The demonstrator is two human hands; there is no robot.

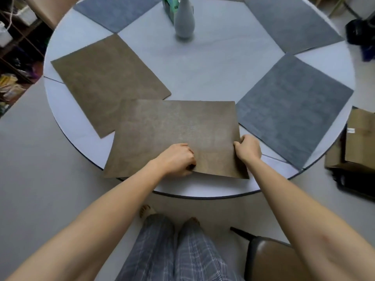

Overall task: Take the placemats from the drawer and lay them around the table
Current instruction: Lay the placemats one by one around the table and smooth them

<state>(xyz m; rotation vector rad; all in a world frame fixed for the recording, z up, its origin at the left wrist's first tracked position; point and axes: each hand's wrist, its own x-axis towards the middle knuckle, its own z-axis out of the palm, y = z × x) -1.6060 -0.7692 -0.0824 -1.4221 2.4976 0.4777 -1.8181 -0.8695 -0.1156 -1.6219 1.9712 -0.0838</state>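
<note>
A brown placemat (pixel 172 126) lies at the near edge of the round white table (pixel 203 82), its near edge overhanging the rim a little. My left hand (pixel 178 159) pinches its near edge around the middle. My right hand (pixel 248 148) grips its right edge close to the near corner. A second brown placemat (pixel 105 82) lies flat to the left. Grey placemats lie at the right (pixel 292 110), the far right (pixel 290 23) and the far left (pixel 117 11).
A pale grey vase (pixel 184 19) stands near the table's middle, with a green box (pixel 170 7) behind it. Cardboard boxes (pixel 357 142) sit on the floor at the right. A brown chair (pixel 269 256) stands at my right leg. Cluttered shelves (pixel 14 57) line the left.
</note>
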